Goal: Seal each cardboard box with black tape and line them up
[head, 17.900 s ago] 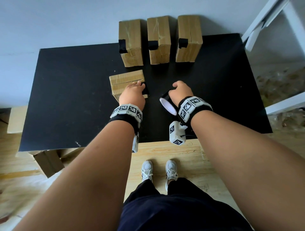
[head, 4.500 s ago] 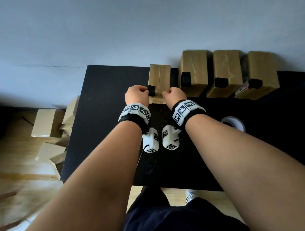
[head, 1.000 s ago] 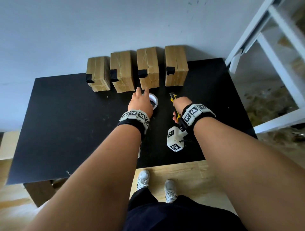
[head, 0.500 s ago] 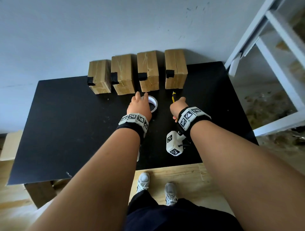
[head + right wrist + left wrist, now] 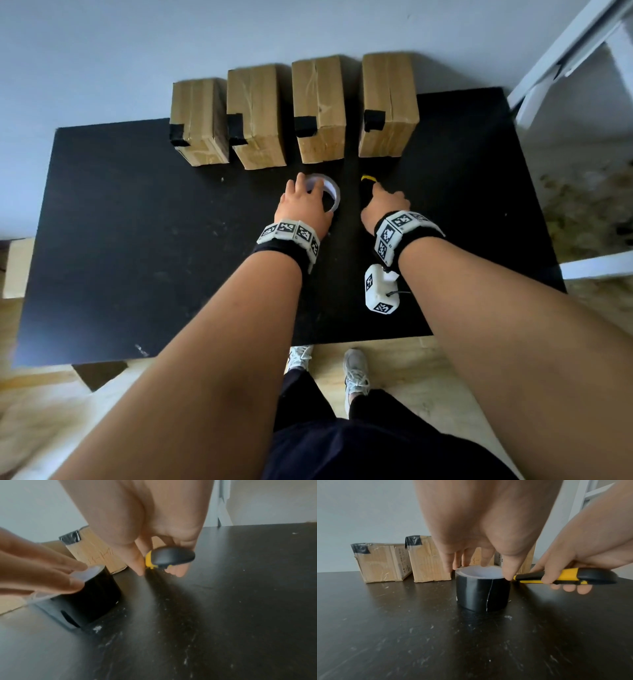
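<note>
Several cardboard boxes stand in a row along the back edge of the black table, each with a patch of black tape on its front top corner. In front of them stands the black tape roll on its end. My left hand comes down on it from above and holds its white rim between thumb and fingertips. Just to the right, my right hand grips a yellow-and-black utility knife low over the table, its tip pointing at the boxes.
A white frame stands off the table's right side. More cardboard lies on the wooden floor at the left. A wall runs close behind the boxes. The person's feet are at the table's front edge.
The fourth box has joined the row. In the last second both hands stayed by the roll; the right hand with the knife edged forward and lower.
</note>
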